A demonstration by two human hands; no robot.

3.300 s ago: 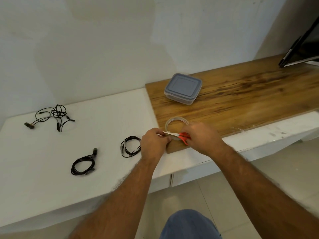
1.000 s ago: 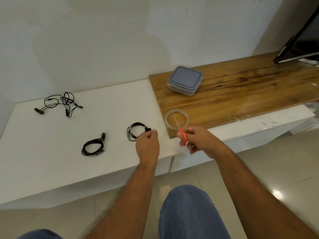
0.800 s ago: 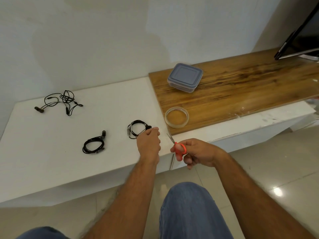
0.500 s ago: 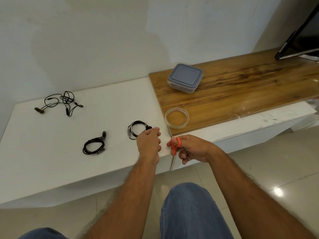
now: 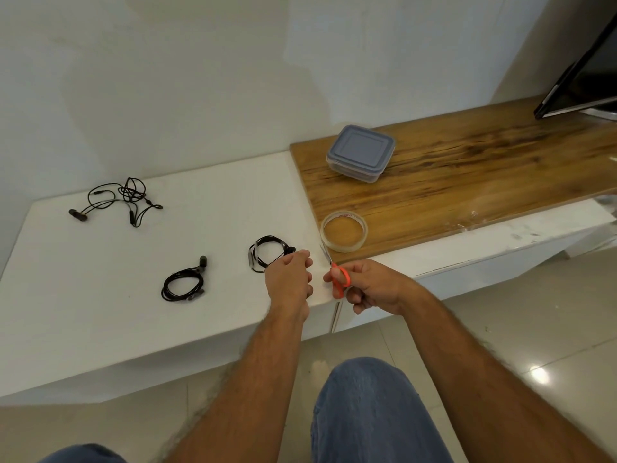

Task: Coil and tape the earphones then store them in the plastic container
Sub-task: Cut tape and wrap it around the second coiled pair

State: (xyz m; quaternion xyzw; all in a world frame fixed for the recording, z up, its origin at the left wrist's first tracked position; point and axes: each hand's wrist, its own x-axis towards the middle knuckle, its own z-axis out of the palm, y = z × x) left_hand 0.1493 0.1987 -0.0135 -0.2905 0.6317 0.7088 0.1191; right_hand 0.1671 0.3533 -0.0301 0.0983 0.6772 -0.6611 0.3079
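Three black earphones lie on the white counter: a tangled pair at the back left, a coiled pair in the middle, and a coiled pair just left of my left hand. My left hand's fingers are curled and pinch a barely visible strip of clear tape. My right hand grips red-handled scissors, blades pointing up toward the tape roll. The lidded plastic container stands on the wooden board, behind the roll.
A dark screen leans at the far right on the wooden board. The wall runs close behind the counter. My knee in blue jeans is below the counter's front edge, above a tiled floor.
My right hand drew the scissors back from the tape roll toward the counter's front edge and turned them upright. My left hand moved left from the roll and stays beside the nearest coil.
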